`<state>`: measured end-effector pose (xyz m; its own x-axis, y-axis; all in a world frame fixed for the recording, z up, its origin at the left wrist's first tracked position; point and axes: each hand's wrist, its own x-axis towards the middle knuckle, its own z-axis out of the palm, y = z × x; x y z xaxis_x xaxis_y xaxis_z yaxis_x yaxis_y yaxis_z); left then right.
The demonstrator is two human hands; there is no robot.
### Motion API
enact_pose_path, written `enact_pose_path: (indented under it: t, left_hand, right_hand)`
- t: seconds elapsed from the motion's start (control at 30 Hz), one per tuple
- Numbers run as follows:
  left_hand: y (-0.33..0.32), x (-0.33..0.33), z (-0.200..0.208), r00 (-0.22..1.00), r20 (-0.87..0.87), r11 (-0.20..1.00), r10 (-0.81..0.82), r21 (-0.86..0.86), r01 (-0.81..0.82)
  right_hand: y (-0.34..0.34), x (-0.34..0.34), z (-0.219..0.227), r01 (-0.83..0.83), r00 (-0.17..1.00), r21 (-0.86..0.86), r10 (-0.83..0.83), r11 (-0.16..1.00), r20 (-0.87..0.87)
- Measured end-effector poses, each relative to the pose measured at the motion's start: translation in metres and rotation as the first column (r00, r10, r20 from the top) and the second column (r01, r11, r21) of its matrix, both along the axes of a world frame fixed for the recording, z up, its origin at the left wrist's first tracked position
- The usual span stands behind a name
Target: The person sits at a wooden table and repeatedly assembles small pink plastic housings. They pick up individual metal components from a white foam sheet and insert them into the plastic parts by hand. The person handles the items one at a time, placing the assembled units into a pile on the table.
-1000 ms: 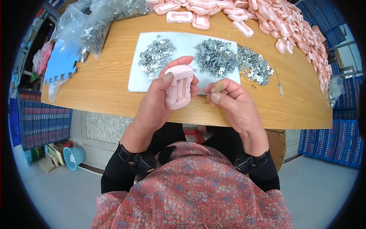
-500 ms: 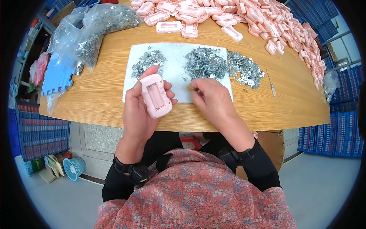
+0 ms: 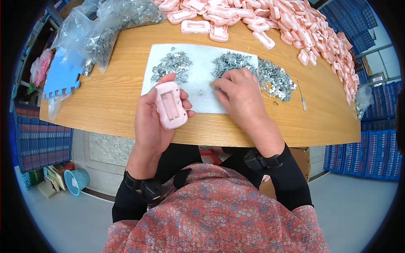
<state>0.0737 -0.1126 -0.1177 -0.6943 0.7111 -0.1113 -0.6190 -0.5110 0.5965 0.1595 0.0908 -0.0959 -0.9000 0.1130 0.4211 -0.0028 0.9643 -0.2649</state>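
Note:
In my left hand [image 3: 145,116] lies a pink plastic casing [image 3: 183,118], its long open battery compartment facing up and the fingers wrapped round its sides. My right hand [image 3: 247,99] is at the near edge of the right-hand heap of small metal clips [image 3: 228,61], with thumb and fingers drawn together. Whatever the fingertips may hold is too small to make out. A second heap of clips [image 3: 171,65] lies on the left part of the white foam mat [image 3: 202,59]. One loose piece rests on the mat between my hands.
More metal pieces [image 3: 276,80] spread over the wooden table [image 3: 114,88] right of the mat, near a thin screwdriver [image 3: 303,101]. Pink casings [image 3: 291,25] pile up along the far and right sides. Plastic bags of metal parts [image 3: 101,46] and a blue foam tile [image 3: 63,78] are left.
My right hand has shifted slightly up and to the right, closer over the clip heap. The left hand still holds the casing, now slightly more upright. The whole view has shifted a little.

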Motion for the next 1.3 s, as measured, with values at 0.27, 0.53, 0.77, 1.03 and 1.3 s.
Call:
enact_pose_path:
  t: [0.27,0.53,0.77,1.03,1.3]
  left_hand:
    - [0.022,-0.004,0.010,0.983,0.059,0.963,-0.172,-0.200,0.180]
    - [0.029,0.005,0.025,0.997,-0.073,0.938,-0.024,-0.345,-0.003]
    - [0.034,0.015,0.020,0.996,-0.087,0.934,-0.029,-0.357,-0.004]
    - [0.021,0.013,0.018,0.998,-0.064,0.942,0.003,-0.335,-0.024]
    - [0.032,0.011,0.018,0.989,-0.112,0.935,-0.098,-0.350,0.053]
  right_hand:
    - [-0.002,0.005,0.002,0.004,0.996,-0.082,-0.011,0.997,-0.088]
    - [-0.001,0.028,0.009,0.072,0.997,-0.637,-0.079,0.768,0.017]
    - [0.011,0.034,-0.001,0.014,0.994,-0.417,-0.057,0.909,-0.090]
    - [-0.007,0.003,-0.007,0.003,1.000,0.044,-0.002,0.999,-0.018]
    - [-0.010,0.013,0.019,-0.166,0.983,-0.174,0.148,0.971,-0.109]
